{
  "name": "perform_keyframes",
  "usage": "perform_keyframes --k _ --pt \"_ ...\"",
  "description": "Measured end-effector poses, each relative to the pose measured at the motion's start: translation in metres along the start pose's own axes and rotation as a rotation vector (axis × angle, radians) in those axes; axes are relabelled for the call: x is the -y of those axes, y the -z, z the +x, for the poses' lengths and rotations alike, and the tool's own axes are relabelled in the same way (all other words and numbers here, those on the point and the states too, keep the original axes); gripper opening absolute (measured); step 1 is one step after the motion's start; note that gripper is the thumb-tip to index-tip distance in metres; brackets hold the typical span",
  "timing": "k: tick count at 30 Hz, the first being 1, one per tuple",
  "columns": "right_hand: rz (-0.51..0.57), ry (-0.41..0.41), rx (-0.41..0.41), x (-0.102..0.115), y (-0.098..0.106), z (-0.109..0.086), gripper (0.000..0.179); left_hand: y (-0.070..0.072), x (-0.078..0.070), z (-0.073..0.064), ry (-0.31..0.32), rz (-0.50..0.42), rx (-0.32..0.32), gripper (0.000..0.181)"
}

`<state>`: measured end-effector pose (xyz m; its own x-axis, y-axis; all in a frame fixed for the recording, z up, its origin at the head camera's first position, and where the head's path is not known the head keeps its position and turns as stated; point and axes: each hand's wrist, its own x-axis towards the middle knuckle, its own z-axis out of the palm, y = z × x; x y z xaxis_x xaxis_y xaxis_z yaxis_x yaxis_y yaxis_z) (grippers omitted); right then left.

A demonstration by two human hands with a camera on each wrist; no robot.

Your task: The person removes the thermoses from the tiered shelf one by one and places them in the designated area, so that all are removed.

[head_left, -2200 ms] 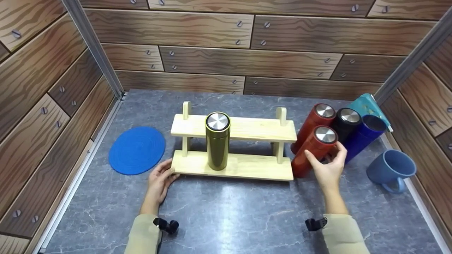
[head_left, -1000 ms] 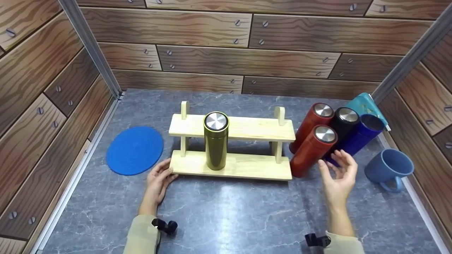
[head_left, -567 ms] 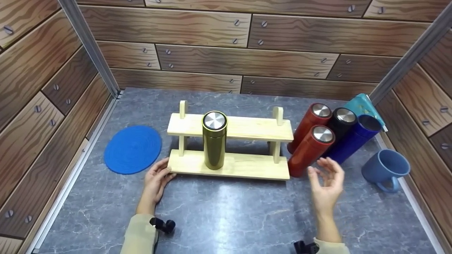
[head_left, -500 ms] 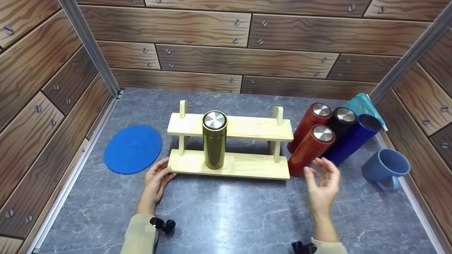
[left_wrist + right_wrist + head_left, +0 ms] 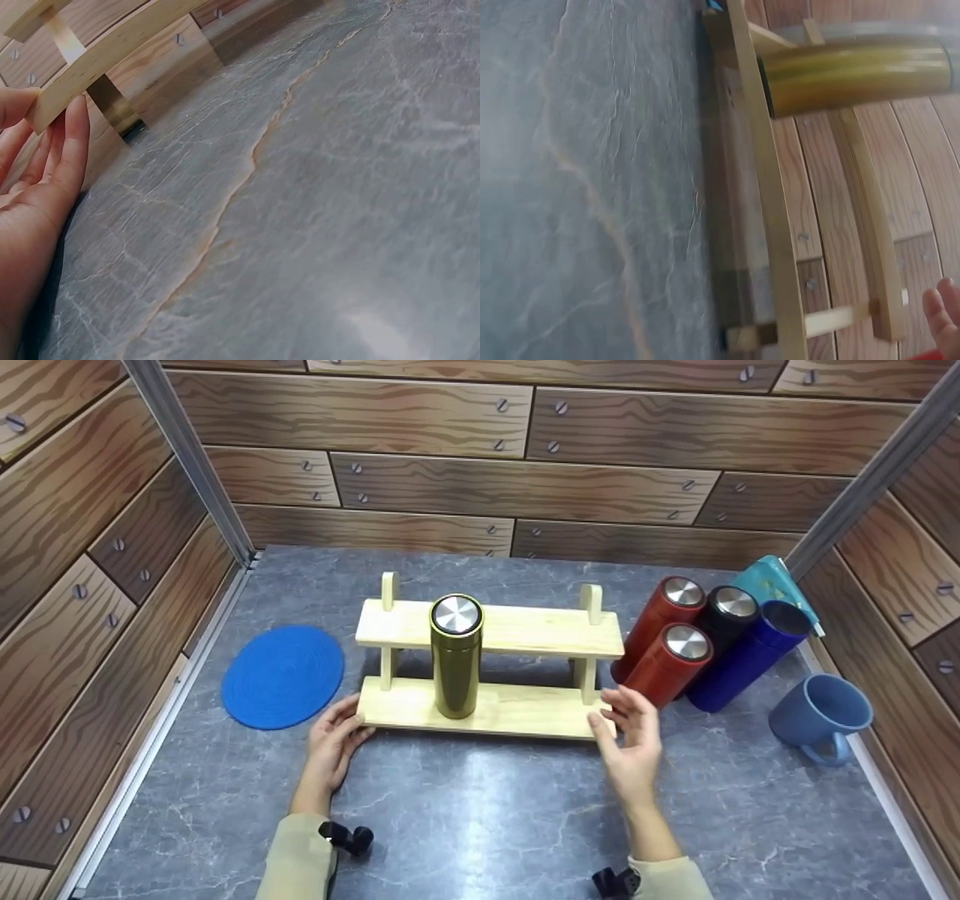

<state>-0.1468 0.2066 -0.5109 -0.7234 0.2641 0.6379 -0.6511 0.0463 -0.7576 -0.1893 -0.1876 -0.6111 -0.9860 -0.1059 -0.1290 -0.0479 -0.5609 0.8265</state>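
Observation:
A two-tier pale wooden shelf [image 5: 540, 712] stands mid-table in the head view. My left hand [image 5: 334, 742] grips the lower board's left front corner, thumb above and fingers beneath, as the left wrist view shows. On that lower board an olive-gold thermos flask [image 5: 456, 679] with a steel-topped lid stands upright. Beside the board's right end is my right hand [image 5: 630, 746], holding nothing, its fingers loosely curved. In the right wrist view its fingertips [image 5: 941, 315] are apart from the wood. Just behind that hand stands the front red thermos flask [image 5: 667, 671], its base hidden.
Another red flask [image 5: 652, 619], a black flask [image 5: 724, 619] and a dark blue tumbler [image 5: 750, 660] cluster right of the shelf. A blue mug [image 5: 806, 720] stands farther right, a teal packet [image 5: 776, 585] behind. A round blue mat [image 5: 283, 679] lies left. Wood-patterned walls enclose the table.
My right hand has let go of the front red flask, drawn back, then moved left to the shelf's right end. The left hand has kept its grip on the shelf.

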Motion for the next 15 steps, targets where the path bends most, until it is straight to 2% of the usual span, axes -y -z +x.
perform_keyframes --k 8,15 --pt "-0.016 -0.011 0.128 0.001 -0.034 0.01 0.053 0.001 -0.002 -0.001 0.006 0.008 -0.015 0.049" --pt "-0.025 0.005 0.285 0.026 -0.07 0.022 0.055 0.0 0.0 -0.001 -0.002 0.021 -0.015 0.046"
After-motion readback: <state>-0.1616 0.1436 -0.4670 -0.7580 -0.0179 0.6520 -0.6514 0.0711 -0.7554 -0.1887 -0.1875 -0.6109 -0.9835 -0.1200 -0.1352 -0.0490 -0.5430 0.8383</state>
